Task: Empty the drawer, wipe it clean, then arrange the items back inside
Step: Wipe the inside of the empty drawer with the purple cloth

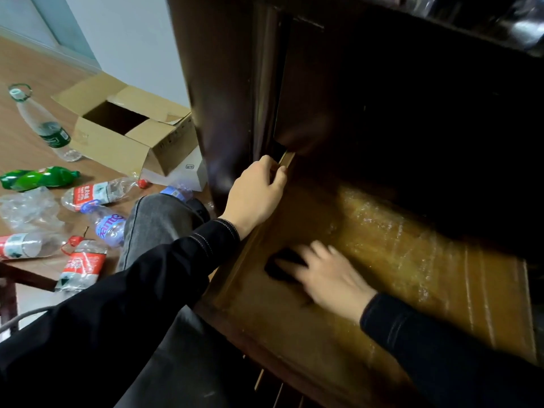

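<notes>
dim cabinet interior — near black; right hand motion-blurred; glare on drawer floor; edges bowed

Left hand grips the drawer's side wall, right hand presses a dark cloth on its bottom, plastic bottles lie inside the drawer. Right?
No: in the head view the plastic bottles lie on the floor, not inside the drawer. The left hand gripping the side wall and the right hand pressing the dark cloth are correct.
</notes>
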`<action>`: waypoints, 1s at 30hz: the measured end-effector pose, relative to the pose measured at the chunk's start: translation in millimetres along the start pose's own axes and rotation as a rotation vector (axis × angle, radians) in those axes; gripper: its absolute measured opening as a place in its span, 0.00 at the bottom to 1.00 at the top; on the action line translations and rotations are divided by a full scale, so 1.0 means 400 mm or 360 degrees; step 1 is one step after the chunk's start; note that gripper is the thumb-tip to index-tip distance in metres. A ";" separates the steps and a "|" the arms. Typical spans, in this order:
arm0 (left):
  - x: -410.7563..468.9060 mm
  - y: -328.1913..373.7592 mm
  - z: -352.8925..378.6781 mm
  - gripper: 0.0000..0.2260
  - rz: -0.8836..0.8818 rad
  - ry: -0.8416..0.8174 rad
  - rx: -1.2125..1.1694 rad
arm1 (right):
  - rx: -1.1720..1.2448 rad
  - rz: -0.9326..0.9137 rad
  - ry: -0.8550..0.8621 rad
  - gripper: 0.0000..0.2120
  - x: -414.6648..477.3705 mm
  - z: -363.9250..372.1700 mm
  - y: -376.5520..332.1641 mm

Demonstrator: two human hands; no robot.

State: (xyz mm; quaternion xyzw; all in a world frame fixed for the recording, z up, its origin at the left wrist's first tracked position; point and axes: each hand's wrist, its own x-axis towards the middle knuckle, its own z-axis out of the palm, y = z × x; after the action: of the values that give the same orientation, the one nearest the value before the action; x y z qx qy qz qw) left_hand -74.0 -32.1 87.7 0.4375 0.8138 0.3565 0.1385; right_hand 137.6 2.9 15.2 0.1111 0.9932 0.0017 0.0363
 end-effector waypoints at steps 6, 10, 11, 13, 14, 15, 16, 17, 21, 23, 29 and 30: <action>-0.001 0.003 0.002 0.12 0.0065 0.0012 0.0083 | 0.0029 0.0502 -0.0056 0.32 0.076 -0.021 0.041; -0.005 0.006 0.009 0.10 0.0149 0.0045 0.0196 | -0.0029 -0.0030 -0.0055 0.34 -0.013 0.033 -0.035; -0.007 0.008 0.009 0.10 0.0163 0.0050 0.0218 | -0.0100 0.0011 -0.0054 0.36 0.003 0.032 -0.002; -0.009 0.010 0.006 0.10 0.0170 0.0054 0.0235 | -0.0133 0.0376 -0.0009 0.36 0.058 0.000 0.088; -0.010 0.010 0.005 0.10 0.0167 0.0055 0.0231 | -0.0093 0.0599 0.0008 0.34 0.086 -0.024 0.129; -0.010 0.010 0.004 0.11 0.0160 0.0053 0.0225 | -0.0060 0.0779 0.0034 0.31 0.107 -0.043 0.158; -0.010 0.011 0.003 0.11 0.0151 0.0048 0.0219 | -0.0040 0.0873 0.0072 0.29 0.118 -0.051 0.170; -0.010 0.011 0.003 0.11 0.0139 0.0045 0.0213 | -0.0014 0.0880 0.0095 0.29 0.119 -0.051 0.163; -0.009 0.013 0.005 0.12 0.0116 0.0044 0.0203 | 0.0013 0.0433 -0.0036 0.36 0.029 -0.021 0.033; -0.009 0.010 0.008 0.12 0.0114 0.0055 0.0186 | -0.0017 0.0205 0.0009 0.34 0.005 -0.005 0.039; -0.005 0.002 0.009 0.11 0.0087 0.0044 0.0153 | 0.0069 0.0921 0.0132 0.19 0.158 -0.057 0.258; -0.007 0.002 0.009 0.11 0.0082 0.0039 0.0145 | 0.0128 0.1033 0.0145 0.19 0.172 -0.063 0.274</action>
State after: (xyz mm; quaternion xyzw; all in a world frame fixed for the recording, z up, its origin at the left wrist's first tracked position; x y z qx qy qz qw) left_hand -70.0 -32.4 85.6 0.4597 0.8194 0.3278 0.0991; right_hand 93.0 124.9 36.7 0.4230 0.9058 -0.0211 -0.0152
